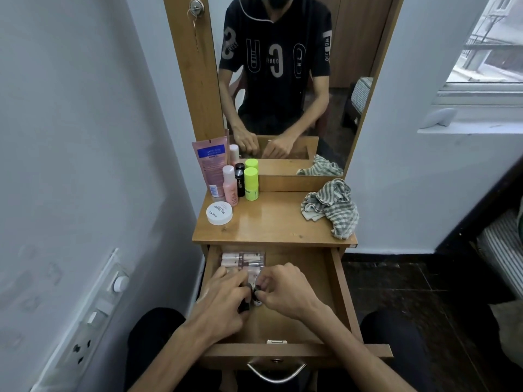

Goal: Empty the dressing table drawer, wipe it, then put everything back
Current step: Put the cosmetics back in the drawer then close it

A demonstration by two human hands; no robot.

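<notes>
The wooden drawer (338, 295) is pulled out toward me. At its back left lies a clear box of small pink and white tubes (243, 260). Both hands reach into the left half. My left hand (223, 298) grips a small dark bottle (244, 306). My right hand (283, 290) pinches a small dark-capped bottle (257, 292) right beside it. On the tabletop (268, 224) stand a pink tube (210, 168), a pink bottle (229, 186), a black bottle (240, 179), a lime bottle (251, 183) and a white round jar (219, 213). A striped cloth (331, 207) lies crumpled at the right.
A mirror (283, 80) rises behind the tabletop and reflects me. A white wall with a switch panel (93, 315) is close on the left. A window sill (469, 123) is on the right. The drawer's metal handle (276, 372) faces me between my knees.
</notes>
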